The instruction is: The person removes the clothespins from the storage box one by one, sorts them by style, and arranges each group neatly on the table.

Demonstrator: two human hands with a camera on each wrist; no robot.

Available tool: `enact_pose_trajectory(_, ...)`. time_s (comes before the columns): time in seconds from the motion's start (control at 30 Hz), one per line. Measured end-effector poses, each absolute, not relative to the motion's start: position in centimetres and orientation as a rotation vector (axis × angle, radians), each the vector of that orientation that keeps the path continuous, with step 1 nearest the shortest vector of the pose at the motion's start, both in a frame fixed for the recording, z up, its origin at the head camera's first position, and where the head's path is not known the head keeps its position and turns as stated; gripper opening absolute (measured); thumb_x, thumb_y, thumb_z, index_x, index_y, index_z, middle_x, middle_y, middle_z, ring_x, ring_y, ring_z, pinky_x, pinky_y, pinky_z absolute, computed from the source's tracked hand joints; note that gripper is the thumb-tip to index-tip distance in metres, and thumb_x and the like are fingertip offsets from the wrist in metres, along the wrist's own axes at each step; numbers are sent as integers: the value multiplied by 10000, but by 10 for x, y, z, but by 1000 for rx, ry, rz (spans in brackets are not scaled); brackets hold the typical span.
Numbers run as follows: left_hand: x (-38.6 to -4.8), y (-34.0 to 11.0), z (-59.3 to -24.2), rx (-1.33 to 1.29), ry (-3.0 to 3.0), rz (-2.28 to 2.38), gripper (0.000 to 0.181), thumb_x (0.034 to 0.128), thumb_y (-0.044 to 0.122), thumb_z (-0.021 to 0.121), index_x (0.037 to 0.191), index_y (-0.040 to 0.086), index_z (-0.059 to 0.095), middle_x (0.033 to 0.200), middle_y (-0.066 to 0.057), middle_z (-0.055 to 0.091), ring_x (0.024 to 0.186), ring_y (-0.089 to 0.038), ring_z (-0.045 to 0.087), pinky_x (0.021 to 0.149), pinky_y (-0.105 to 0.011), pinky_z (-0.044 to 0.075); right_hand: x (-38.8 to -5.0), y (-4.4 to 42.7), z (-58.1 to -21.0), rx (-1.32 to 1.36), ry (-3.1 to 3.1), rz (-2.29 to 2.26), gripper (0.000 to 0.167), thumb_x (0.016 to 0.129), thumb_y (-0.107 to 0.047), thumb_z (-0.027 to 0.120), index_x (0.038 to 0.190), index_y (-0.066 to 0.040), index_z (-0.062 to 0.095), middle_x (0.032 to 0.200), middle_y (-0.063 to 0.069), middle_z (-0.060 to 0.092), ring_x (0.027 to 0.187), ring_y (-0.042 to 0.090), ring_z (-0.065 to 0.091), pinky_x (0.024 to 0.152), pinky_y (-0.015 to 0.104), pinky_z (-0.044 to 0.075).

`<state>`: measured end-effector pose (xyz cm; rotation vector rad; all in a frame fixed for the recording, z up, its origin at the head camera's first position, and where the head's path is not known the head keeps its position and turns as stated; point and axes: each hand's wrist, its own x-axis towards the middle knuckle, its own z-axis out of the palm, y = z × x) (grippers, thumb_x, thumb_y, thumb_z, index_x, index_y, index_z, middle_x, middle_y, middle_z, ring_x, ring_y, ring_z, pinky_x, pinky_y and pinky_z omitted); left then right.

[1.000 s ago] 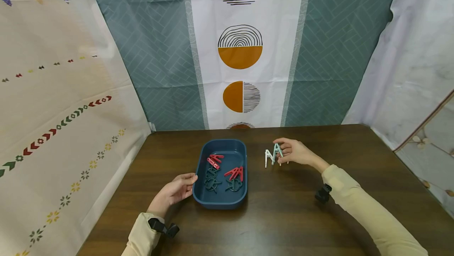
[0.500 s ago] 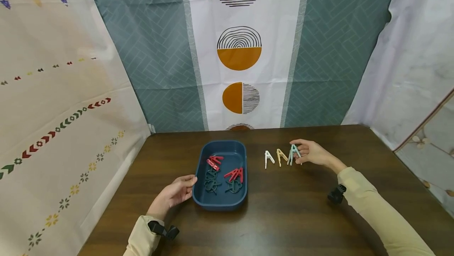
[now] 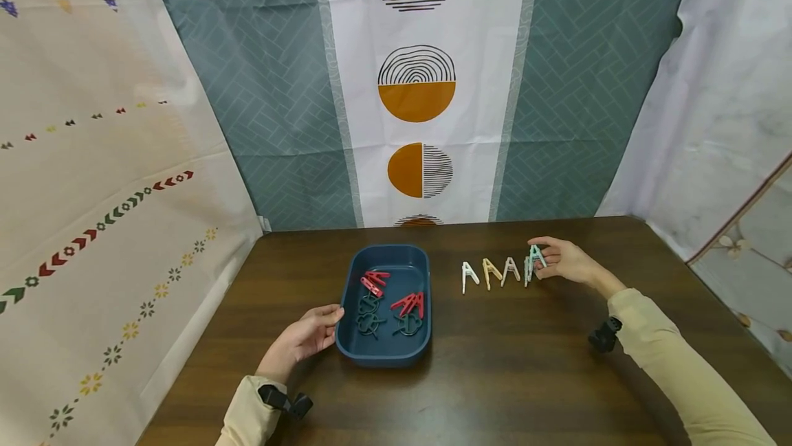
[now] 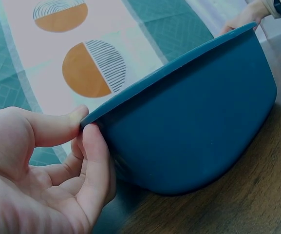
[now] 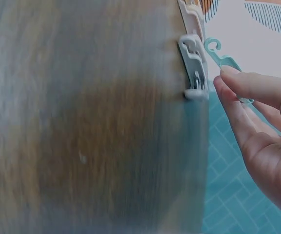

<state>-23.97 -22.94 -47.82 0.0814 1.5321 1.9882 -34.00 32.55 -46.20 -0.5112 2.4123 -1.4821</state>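
Observation:
In the head view my left hand (image 3: 311,336) pinches the left rim of a dark blue plastic bin (image 3: 383,353). The left wrist view has the thumb over the rim and a finger against the outer wall. Between thumb and fingertips, my right hand (image 3: 566,260) pinches a mint-green clothespin (image 5: 226,61), above the table at the right. Another pale greenish piece (image 3: 528,271) shows right beside it; I cannot tell whether it is held. Left of this hand stand a white clothespin (image 3: 469,277), a yellow clothespin (image 3: 491,273) and a pale clothespin (image 3: 510,270) in a row.
Several red clothespins (image 3: 408,303) and dark green wire-like clips (image 3: 369,324) lie inside the bin. The brown wooden table (image 3: 470,377) ends at a patterned curtain (image 3: 417,157) behind. Light cloths hang at both sides.
My right hand has moved to the right with the mint-green clothespin. The yellow and pale clothespins now show standing in the row behind it. My left hand stays on the bin.

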Motion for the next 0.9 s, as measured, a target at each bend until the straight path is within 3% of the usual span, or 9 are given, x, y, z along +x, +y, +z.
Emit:
enact_pose_trajectory(0.4, -242, -229, -479, 79, 1514, 1992, 205, 1039, 172, 435, 1207, 54, 434, 845, 66, 638, 701, -20, 618, 682, -155, 532, -335, 356, -463, -472, 2385, -1424, 790, 814, 12, 723, 1431, 142, 247, 1125, 346, 565, 904, 120, 674, 758, 316, 571)
enact_pose_trajectory(0.6, -240, -229, -477, 79, 1519, 1991, 233, 1038, 171, 437, 1227, 37, 421, 848, 64, 638, 707, -22, 620, 683, -158, 534, -338, 357, -464, -463, 2443, -1329, 788, 798, -22, 754, 1413, 141, 288, 1110, 340, 591, 955, 257, 681, 757, 304, 567)
enact_pose_trajectory(0.73, -240, -228, -476, 79, 1517, 1996, 217, 1039, 162, 430, 1216, 36, 425, 843, 63, 641, 709, -25, 625, 681, -159, 537, -340, 357, -464, -513, 2544, -1189, 765, 792, -73, 776, 1393, 129, 348, 1106, 346, 588, 997, 398, 644, 778, 385, 568)
enact_pose_trajectory(0.9, -239, -229, -476, 66, 1512, 1998, 187, 1038, 156, 432, 1193, 52, 446, 840, 60, 649, 709, -28, 630, 681, -161, 540, -344, 357, -468, -553, 2623, -1045, 743, 783, -117, 793, 1373, 109, 402, 1094, 323, 587, 971, 395, 623, 786, 452, 551)
